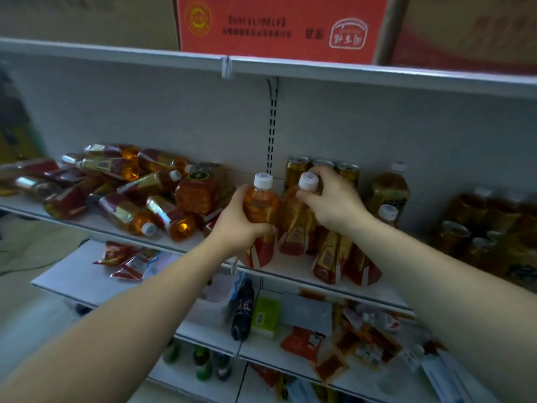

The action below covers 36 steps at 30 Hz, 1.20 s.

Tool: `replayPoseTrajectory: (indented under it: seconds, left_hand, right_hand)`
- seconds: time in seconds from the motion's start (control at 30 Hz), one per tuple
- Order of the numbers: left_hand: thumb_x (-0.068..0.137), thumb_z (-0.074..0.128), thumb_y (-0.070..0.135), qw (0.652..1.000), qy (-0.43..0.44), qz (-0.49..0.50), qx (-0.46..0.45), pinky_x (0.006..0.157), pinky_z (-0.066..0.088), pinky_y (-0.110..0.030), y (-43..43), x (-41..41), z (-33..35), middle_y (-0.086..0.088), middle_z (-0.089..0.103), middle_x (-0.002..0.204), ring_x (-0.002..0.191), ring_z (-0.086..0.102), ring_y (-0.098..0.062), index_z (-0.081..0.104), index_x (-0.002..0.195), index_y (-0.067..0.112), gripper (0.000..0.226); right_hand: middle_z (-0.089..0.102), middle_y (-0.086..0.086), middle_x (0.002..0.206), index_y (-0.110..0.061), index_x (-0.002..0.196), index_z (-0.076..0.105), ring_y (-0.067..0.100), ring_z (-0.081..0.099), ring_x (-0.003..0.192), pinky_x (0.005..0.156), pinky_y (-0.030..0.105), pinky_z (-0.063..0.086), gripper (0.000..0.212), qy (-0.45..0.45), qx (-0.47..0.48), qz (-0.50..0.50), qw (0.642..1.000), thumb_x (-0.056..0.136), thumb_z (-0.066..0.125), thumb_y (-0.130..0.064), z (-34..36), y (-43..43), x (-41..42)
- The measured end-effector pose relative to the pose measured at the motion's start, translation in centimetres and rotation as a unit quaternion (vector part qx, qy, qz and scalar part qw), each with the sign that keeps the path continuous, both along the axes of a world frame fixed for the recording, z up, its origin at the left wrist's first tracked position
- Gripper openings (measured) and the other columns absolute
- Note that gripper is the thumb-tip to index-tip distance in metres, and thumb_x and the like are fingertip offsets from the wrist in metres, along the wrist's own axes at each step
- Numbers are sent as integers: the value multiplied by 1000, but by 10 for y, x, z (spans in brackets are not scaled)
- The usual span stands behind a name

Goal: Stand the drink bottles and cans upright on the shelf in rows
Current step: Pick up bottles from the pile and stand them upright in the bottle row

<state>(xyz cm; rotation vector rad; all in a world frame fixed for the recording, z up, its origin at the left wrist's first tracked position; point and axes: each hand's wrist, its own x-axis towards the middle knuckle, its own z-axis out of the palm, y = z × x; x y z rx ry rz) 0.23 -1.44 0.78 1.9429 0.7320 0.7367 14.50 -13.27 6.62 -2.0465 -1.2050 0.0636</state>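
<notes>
My left hand (238, 225) grips an upright amber tea bottle (260, 205) with a white cap and red label, standing at the front edge of the white shelf (290, 269). Right beside it, my right hand (334, 199) holds a second upright tea bottle (293, 225) by its neck and cap. Two more upright bottles (329, 263) stand to the right under my right forearm. A heap of lying tea bottles (128, 193) covers the shelf's left part. Gold cans (296, 170) stand at the back.
Upright bottles and cans (389, 193) fill the shelf's right side, blurred at the far right. A red carton (279, 27) sits on the shelf above. Lower shelves hold snack packets (128, 260), a dark bottle (242, 309) and small green bottles (202, 362).
</notes>
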Motion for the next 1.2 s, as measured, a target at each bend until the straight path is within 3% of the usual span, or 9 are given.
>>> replayPoseTrajectory:
  seconds: [0.07,0.1,0.23,0.33,0.5,0.63,0.8,1.0,1.2]
  left_hand:
    - [68,80,10,999,-25,-15,14,85,42,-23,-3,-9,13,14,53,103,98,56,-8,31,141,22,89]
    - [68,80,8,999,-32,-26,20,82,41,-20,-5,-13,18,18,51,100,94,55,-3,33,140,22,87]
    - [66,83,9,993,-53,-96,33,85,44,-20,-13,-22,34,22,53,106,98,56,0,37,137,29,87]
    - [67,83,11,985,-69,-160,17,84,46,-16,-31,-18,41,19,57,111,100,58,4,39,131,38,82]
    - [69,82,14,966,-69,-251,-12,88,47,-27,-85,12,43,14,56,114,105,57,-7,36,128,42,79]
    - [68,81,12,948,-52,-314,-30,84,48,-24,-140,48,36,15,55,112,101,58,-3,37,128,40,79]
    - [66,80,7,930,-29,-366,-31,88,54,-33,-220,106,23,7,58,110,101,62,-12,37,120,38,76]
    - [65,81,9,924,-16,-379,-54,86,53,-31,-328,183,8,9,55,109,100,60,-12,31,120,39,80]
    - [66,81,6,933,-11,-352,-70,81,50,-23,-399,251,-7,10,58,107,101,60,-12,39,127,32,78]
  right_hand:
    - [57,-12,97,-25,113,52,13,55,100,79,22,41,25,74,111,10,991,91,64,-24,11,-5,-10]
    - [57,-12,98,-25,112,52,12,56,98,76,19,42,24,95,158,8,983,91,64,-21,15,-8,-14]
    - [59,-5,118,-33,119,47,10,57,110,95,26,46,37,151,293,-25,944,91,63,-15,17,-28,-25]
    - [57,1,129,-37,121,45,13,56,116,98,28,45,42,189,361,-58,911,91,62,-13,14,-56,-30]
    - [64,4,108,-27,112,53,13,63,94,86,28,51,37,209,444,-149,858,83,66,-9,12,-124,-31]
    - [66,3,98,-26,108,59,17,63,86,83,33,51,32,184,443,-227,848,82,68,-9,7,-191,-14]
    - [66,7,115,-32,110,58,25,63,107,96,44,51,32,140,391,-307,856,88,66,-11,-8,-283,28]
    - [63,2,118,-19,128,54,12,60,108,89,25,47,41,123,336,-328,874,90,65,-11,-21,-387,94]
    - [60,0,119,-18,128,54,15,57,113,99,33,47,42,124,287,-326,892,89,66,-10,-28,-450,159]
